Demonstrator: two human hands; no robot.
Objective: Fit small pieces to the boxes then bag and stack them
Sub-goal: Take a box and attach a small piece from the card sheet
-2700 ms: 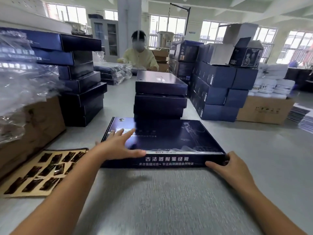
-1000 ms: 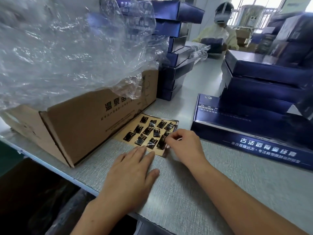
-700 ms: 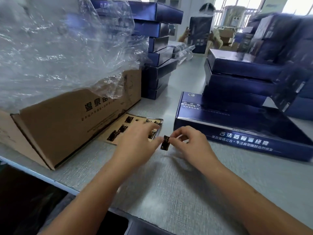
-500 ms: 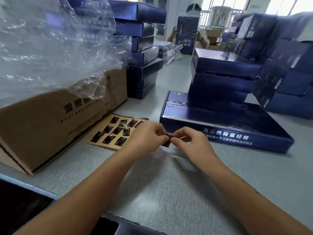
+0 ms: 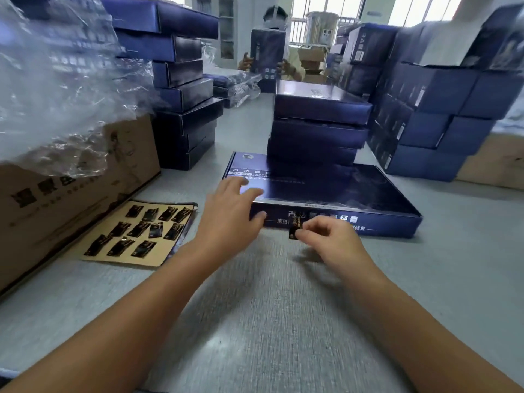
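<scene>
Grey, fine-textured tabletop under everything. At far left, big brown corrugated cardboard carton, heaped with crumpled clear plastic film. Behind and to both sides, stacks of dark-blue paperboard boxes.

In the middle, just in front of the central stack, wide flat dark-blue paperboard box with white printed lettering. Lies flat on the tabletop, long axis across the view from left to right, printed long wall turned toward the wearer. Probably light and stiff for its spread, yet easy to dent at the walls and slippery on its glossy skin. Best steadied at a corner or taken by the two short edges.

Between carton and flat box, tan rectangular backing sheet flat on the tabletop, carrying rows of small dark glossy pieces.

Left hand wide, fingers spread over the near left corner of the flat box's top, thumb against the front wall. Presses only, grips nothing.

Right hand narrow, thumb and forefinger pinching one small dark rectangular piece, other fingers curled. Held upright, long axis roughly vertical, right in front of the printed wall, left of its middle. Touching that wall or just short of it: cannot tell. Likely thin, nearly weightless, bendy and perhaps tacky on the back. Wants a pinch at the edge, no squeeze on the face.
</scene>
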